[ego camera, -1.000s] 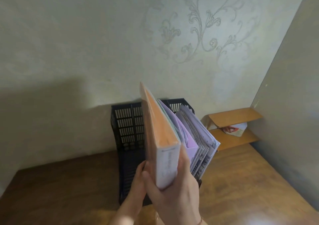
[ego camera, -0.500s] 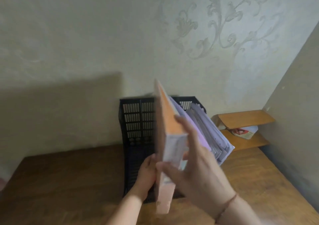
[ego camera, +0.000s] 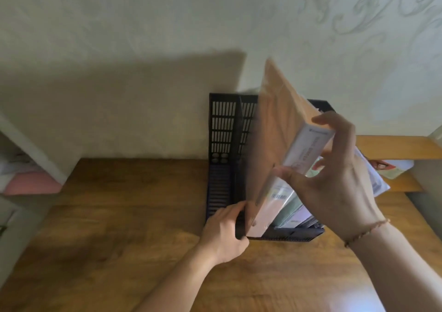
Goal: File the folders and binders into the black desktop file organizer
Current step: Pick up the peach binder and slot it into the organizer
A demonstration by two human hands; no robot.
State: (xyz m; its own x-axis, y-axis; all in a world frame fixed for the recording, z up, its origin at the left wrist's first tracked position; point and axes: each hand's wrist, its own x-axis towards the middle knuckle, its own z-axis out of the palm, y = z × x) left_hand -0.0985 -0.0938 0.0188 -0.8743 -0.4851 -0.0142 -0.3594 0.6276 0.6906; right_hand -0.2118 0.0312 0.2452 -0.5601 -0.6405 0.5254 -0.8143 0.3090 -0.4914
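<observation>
The black file organizer [ego camera: 221,129] stands on the wooden desk against the wall. An orange binder [ego camera: 275,129] with a pale spine is tilted in its middle slot, its lower corner at the front rim. My right hand [ego camera: 334,175] grips the binder's spine from the right, thumb and fingers around it. My left hand [ego camera: 224,230] holds the front end of the organizer's divider, beside the binder's lower corner. Several folders in green, lilac and clear plastic [ego camera: 294,213] fill the right-hand slots, partly hidden behind my right hand. The leftmost slot holds nothing.
The wooden desk [ego camera: 119,228] extends to the left and front. A low wooden shelf [ego camera: 394,147] with a small packet [ego camera: 392,168] sits at the right. At the far left stands a white shelf unit [ego camera: 40,153] with pink and white items.
The binder has dropped lower into the organizer and tilted right. My right hand shifted to the upper spine; my left hand moved onto the organizer's divider. The view swung left.
</observation>
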